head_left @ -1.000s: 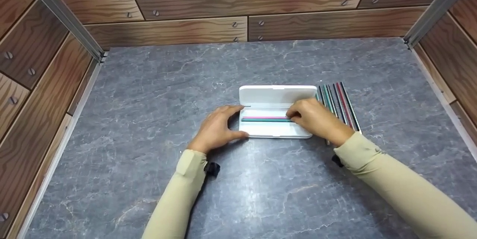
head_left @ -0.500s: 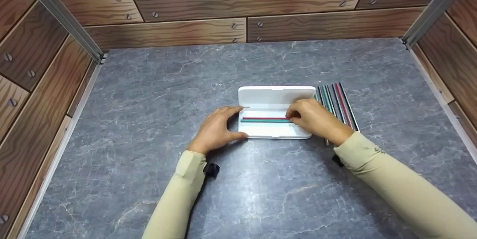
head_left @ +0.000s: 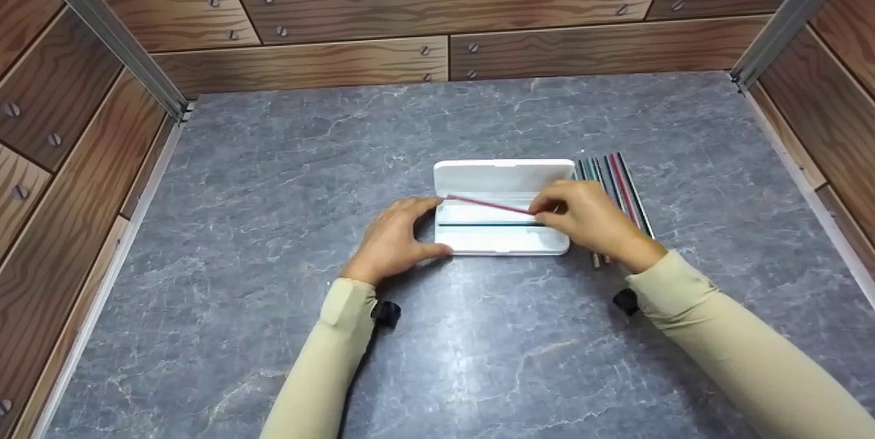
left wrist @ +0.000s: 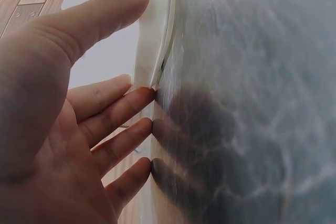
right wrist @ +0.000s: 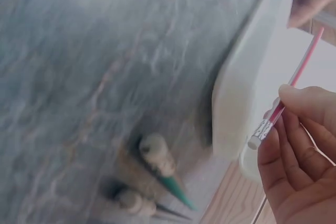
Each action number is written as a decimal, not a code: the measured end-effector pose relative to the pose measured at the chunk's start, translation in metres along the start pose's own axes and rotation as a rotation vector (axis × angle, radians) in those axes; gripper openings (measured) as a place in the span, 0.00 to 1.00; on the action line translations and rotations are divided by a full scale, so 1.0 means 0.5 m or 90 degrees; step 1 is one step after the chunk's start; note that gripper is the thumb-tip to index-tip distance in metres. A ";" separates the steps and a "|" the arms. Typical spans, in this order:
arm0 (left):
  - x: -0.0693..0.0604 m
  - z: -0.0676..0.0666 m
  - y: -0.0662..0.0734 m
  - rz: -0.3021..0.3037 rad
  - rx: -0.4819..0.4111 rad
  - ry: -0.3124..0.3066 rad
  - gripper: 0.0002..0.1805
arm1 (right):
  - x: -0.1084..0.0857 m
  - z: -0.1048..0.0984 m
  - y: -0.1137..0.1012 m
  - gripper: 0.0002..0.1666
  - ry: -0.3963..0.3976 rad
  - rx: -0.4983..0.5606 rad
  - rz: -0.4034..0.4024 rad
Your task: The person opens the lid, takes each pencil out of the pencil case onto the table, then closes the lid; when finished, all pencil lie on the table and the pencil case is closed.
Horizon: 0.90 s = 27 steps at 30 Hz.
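Observation:
A white pencil case (head_left: 502, 242) lies with its lid raised on the table. My right hand (head_left: 577, 217) pinches a red pencil (head_left: 489, 204) near its eraser end, in the head view over the case. In the right wrist view the pencil's silver band and white eraser (right wrist: 254, 142) stick out past the fingers. A dark green pencil (head_left: 485, 225) lies lengthwise in the case. At the case's left end is my left hand (head_left: 393, 241), thumb by the front corner and forefinger by the back one. Its fingers look nearly straight in the left wrist view.
Several pencils (head_left: 625, 186), green, black and red, lie side by side right of the case, partly hidden by my right hand. Wood-patterned walls (head_left: 342, 15) border the grey marbled table (head_left: 307, 138) at back and sides.
The red pencil lay alongside the green one in the case; now it slants, its left end swung toward the hinge. My right hand has shifted slightly. My left hand stays at the case.

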<state>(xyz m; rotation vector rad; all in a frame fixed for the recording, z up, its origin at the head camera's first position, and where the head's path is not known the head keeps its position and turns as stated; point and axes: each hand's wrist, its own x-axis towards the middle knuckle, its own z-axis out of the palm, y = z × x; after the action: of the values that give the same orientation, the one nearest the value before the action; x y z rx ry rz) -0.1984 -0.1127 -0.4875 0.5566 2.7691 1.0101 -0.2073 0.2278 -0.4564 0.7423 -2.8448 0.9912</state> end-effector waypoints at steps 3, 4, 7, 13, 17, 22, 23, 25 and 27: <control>0.001 0.002 0.001 0.000 0.001 -0.003 0.48 | -0.012 -0.019 0.007 0.08 0.025 0.036 0.032; 0.002 0.003 0.001 -0.001 0.001 -0.006 0.48 | -0.018 -0.026 0.009 0.08 0.033 0.052 0.046; 0.003 0.004 0.002 -0.002 -0.004 -0.009 0.49 | -0.037 -0.049 0.017 0.09 0.061 0.109 0.093; 0.010 0.011 -0.016 0.019 0.003 0.011 0.48 | -0.083 -0.098 0.056 0.13 0.125 0.164 0.183; 0.006 0.004 -0.009 0.010 -0.004 0.005 0.48 | -0.116 -0.119 0.095 0.16 0.158 0.168 0.237; 0.002 -0.002 0.001 -0.005 0.002 -0.006 0.49 | -0.145 -0.133 0.134 0.18 0.170 0.141 0.309; 0.002 -0.002 0.001 -0.007 0.004 -0.006 0.48 | -0.148 -0.135 0.139 0.18 0.168 0.132 0.323; 0.001 -0.001 0.000 -0.007 0.007 -0.004 0.48 | -0.154 -0.140 0.147 0.18 0.159 0.104 0.347; 0.002 0.000 0.000 -0.005 0.009 -0.002 0.48 | -0.157 -0.144 0.153 0.18 0.148 0.079 0.364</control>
<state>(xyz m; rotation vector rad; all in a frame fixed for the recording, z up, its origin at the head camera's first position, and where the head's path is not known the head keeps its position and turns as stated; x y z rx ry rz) -0.1992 -0.1124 -0.4878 0.5473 2.7759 0.9878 -0.1808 0.3559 -0.4580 -0.2033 -2.8480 1.2174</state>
